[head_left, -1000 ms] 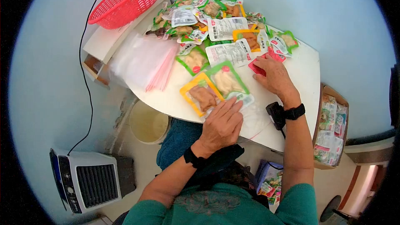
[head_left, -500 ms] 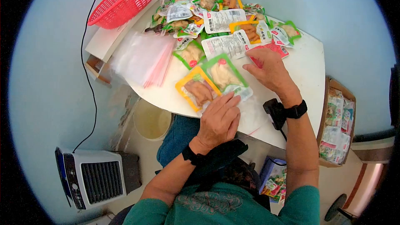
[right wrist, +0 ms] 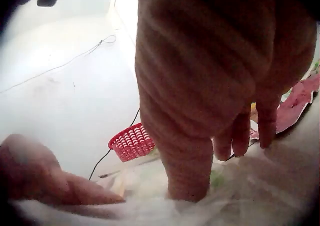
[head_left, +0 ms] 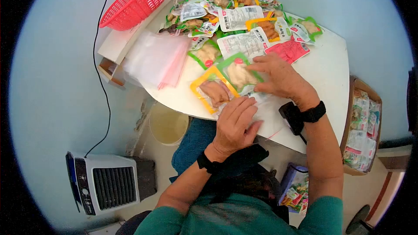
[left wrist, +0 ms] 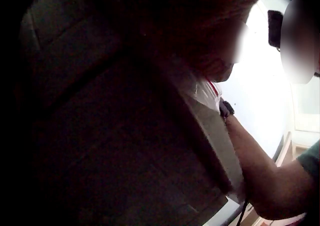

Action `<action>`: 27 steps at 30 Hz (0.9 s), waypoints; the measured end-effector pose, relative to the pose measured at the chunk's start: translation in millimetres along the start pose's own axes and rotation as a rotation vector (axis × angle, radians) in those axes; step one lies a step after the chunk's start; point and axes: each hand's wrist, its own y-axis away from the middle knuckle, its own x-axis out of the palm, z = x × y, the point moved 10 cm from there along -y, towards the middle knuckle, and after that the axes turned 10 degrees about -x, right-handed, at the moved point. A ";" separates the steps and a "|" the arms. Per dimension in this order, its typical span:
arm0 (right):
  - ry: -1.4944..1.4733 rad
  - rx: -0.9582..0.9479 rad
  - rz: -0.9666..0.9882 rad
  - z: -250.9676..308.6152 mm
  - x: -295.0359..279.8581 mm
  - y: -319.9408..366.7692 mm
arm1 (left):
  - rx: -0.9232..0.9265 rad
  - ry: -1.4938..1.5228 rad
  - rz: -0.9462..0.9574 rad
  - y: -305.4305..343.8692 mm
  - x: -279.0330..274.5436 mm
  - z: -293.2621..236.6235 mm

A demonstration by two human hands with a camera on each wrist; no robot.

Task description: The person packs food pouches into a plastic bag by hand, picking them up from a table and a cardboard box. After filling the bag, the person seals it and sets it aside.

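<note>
In the head view, my left hand (head_left: 236, 124) rests with extended fingers at the near edge of a yellow-edged food packet (head_left: 214, 92) showing brown pieces. Beside that packet lies a green-edged food packet (head_left: 238, 73) with pale pieces, their edges overlapping. My right hand (head_left: 285, 78) reaches over the green-edged packet's right side, thumb and fingers spread. A clear plastic bag (head_left: 271, 119) lies under and between the hands, its red line near the table edge. The right wrist view shows my right hand (right wrist: 210, 71) with fingers pointing down at the clear plastic.
Behind lies a heap of food packets (head_left: 238, 19), with a pink packet (head_left: 289, 51) at its right front. A stack of clear bags (head_left: 152, 58) is at left, near a red basket (head_left: 137, 4). A carton of packets (head_left: 361, 130) stands right of the white table (head_left: 326, 78).
My right hand has come back from the pink packet towards the green-edged packet, leaving the pink one uncovered. My left hand stays at the yellow-edged packet, its thumb now spread further out.
</note>
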 end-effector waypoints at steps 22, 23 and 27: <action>-0.005 -0.042 -0.010 -3.8 0.8 0.0 | -0.556 -0.344 0.082 -8.8 -55.5 88.9; -0.005 -0.052 -0.026 -3.8 -0.4 1.4 | -0.580 -0.303 0.138 -5.1 -48.3 95.1; -0.032 -0.028 0.006 -11.3 5.1 5.3 | -0.579 -0.278 0.145 -1.9 -42.6 100.2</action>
